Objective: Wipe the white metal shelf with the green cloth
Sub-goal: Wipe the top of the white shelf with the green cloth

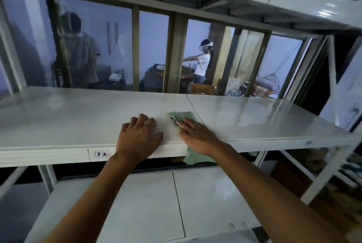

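The right hand (197, 137) presses the green cloth (183, 117) flat, fingers extended, against the white metal shelf (78, 121) near its front edge. The left hand (140, 137) rests beside it, fingers spread, holding nothing. Risk: the overhanging cloth end (below the lip) may drag the cloth off during a stroke.

Both arms reach forward, left hand (139, 137) and right hand (197, 137) pressed flat.

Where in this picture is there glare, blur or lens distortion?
Head view: pale glare lies on the white metal shelf right of the green cloth; the shelf edges curve from the wide lens; the room behind is dim and soft, and the right edge is blurred.
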